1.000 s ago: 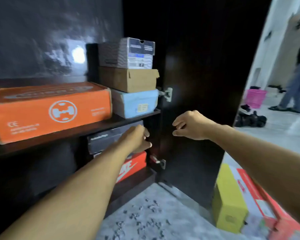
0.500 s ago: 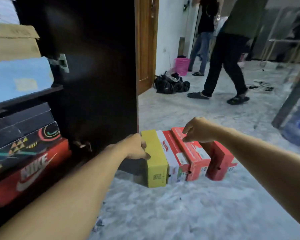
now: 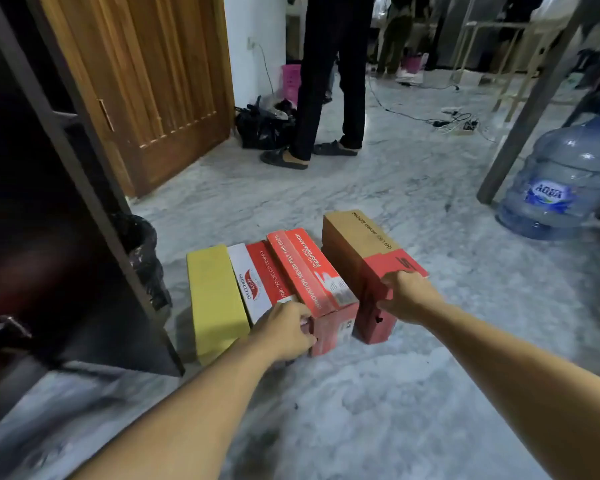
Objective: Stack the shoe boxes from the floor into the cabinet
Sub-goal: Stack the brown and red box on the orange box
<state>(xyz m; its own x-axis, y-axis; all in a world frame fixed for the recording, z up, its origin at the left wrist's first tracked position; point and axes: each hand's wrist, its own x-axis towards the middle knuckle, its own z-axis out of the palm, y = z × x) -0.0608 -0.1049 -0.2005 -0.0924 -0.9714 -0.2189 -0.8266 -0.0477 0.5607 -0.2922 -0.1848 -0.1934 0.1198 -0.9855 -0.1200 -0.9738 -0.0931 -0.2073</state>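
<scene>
Four cardboard shoe boxes stand on edge on the marbled floor (image 3: 378, 393): one yellow box (image 3: 215, 296), one white-and-red box (image 3: 257, 285), one red box (image 3: 312, 278) pinched by the left hand (image 3: 284, 332), one brown-and-red box (image 3: 357, 247) gripped by the right hand (image 3: 407, 294).

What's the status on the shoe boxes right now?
Left hand on white-red box, right hand gripping brown-red box. Four boxes on floor. Nothing blocking.

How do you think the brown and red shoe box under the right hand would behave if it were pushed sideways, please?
The brown and red box stands on a narrow side, apart from the other three, so it would probably tip rather than slide. Its flat cardboard faces look stiff. The right hand grips its near end, which should steady it.
</scene>
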